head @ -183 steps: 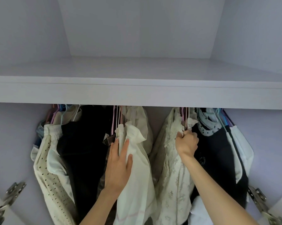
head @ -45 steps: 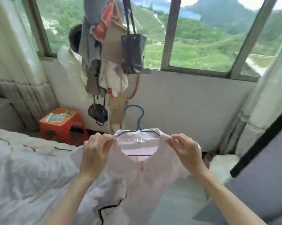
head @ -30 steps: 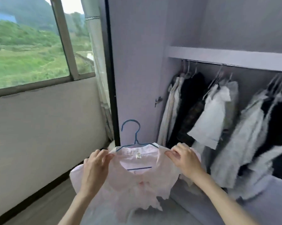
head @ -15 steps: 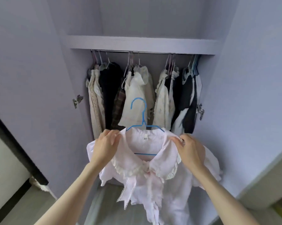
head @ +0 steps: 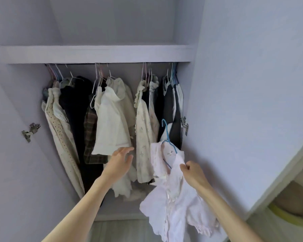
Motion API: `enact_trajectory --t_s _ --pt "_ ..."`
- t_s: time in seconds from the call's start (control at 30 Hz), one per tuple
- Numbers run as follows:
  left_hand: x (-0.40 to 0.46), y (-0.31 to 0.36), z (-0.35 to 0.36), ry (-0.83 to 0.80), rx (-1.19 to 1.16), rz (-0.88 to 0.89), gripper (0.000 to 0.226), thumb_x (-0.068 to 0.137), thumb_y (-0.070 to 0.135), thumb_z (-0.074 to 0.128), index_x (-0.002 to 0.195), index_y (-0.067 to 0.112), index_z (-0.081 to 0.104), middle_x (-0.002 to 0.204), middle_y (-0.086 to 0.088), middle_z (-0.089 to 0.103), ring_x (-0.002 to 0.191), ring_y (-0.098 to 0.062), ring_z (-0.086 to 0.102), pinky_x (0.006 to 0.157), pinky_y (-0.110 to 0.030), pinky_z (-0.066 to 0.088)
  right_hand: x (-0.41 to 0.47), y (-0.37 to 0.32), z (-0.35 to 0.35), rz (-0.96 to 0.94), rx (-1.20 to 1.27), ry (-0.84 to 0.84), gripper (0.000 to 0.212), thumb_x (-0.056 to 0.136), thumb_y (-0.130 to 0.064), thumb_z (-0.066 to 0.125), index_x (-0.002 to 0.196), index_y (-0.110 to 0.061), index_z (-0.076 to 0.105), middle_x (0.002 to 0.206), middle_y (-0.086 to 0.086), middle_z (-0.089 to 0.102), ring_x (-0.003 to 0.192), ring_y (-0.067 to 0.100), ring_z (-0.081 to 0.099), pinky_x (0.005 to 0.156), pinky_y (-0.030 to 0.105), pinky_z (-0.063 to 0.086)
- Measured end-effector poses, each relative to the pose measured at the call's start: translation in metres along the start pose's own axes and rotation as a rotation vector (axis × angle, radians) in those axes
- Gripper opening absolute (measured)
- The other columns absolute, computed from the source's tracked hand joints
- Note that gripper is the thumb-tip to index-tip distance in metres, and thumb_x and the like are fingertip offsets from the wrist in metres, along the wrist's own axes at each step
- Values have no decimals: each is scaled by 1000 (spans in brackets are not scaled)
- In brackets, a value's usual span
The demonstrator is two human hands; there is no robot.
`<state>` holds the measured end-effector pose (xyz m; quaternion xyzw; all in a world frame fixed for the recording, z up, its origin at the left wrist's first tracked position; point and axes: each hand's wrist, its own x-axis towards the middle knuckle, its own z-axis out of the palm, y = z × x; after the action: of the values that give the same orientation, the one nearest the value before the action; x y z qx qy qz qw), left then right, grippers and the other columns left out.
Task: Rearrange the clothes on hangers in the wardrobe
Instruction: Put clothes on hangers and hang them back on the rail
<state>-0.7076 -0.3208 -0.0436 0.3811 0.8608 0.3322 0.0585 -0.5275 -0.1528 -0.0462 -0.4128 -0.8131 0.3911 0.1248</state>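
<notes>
Pale pink blouse [head: 175, 198] on blue hanger [head: 167, 137]: pinched at the shoulder by the right hand [head: 193, 173], held low before the wardrobe's right end, not yet hung. Left hand [head: 120, 161]: fingers spread, empty, reaching toward the hung cream garments [head: 112, 123]. Rail [head: 122, 63]: other clothes hung in four clusters.

Readable text: none anywhere in view.
Neck tag [head: 170, 153]: small pale tag inside the collar of the pink blouse [head: 180, 206], at about 5 o'clock in the frame; marks on it too blurred to read.
Hung clothes [head: 112, 119]: spots, checks and floral patterns only, no lettering.
</notes>
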Motion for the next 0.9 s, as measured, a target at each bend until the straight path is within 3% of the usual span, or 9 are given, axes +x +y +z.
enact_trajectory --t_s 0.1,0.23,0.37,0.53,0.63,0.77,0.9 --pt "18 2 7 -13 9 31 36 98 17 42 133 16 46 136 -4 46 128 -19 40 103 -27 31 6 -11 -9 -71 87 5 35 96 -16 41 65 -14 26 61 -3 31 52 11 26 43 15 31" --pt "46 4 8 1 13 42 36 98 18 41 134 17 46 134 -4 47 125 -21 42 105 -34 35 17 -35 -22 -139 212 40 35 96 -17 44 65 -13 30 59 -3 31 50 10 25 41 15 28" --pt "85 7 6 50 -7 47 38 97 15 41 135 14 45 136 -4 44 127 -22 40 105 -37 35 34 -64 -23 -138 403 50 31 96 -18 46 68 -11 36 57 -5 29 46 7 22 39 13 23" --pt "145 -6 4 95 10 95 39 96 13 42 134 9 44 136 -10 42 123 -27 45 101 -37 39 75 -97 -13 -89 490 181 37 95 -15 47 62 -13 29 58 -2 28 50 11 24 39 15 25" --pt "187 -11 2 107 75 158 42 96 13 41 139 13 40 145 -12 31 131 -28 34 104 -36 35 100 -105 -7 -49 482 209 37 94 -16 47 62 -14 29 57 -3 27 50 11 23 43 17 21" --pt "254 -9 0 51 281 281 47 98 20 34 145 25 29 155 -8 11 141 -30 9 112 -45 23 131 -109 4 7 431 233 38 94 -16 47 61 -15 28 57 -4 26 51 12 23 49 23 20" --pt "307 12 6 -37 513 377 45 100 26 28 145 28 24 156 -3 4 143 -31 -7 115 -49 7 155 -111 8 37 412 253 30 94 -18 49 66 -11 38 60 -2 32 54 13 28 52 25 23"
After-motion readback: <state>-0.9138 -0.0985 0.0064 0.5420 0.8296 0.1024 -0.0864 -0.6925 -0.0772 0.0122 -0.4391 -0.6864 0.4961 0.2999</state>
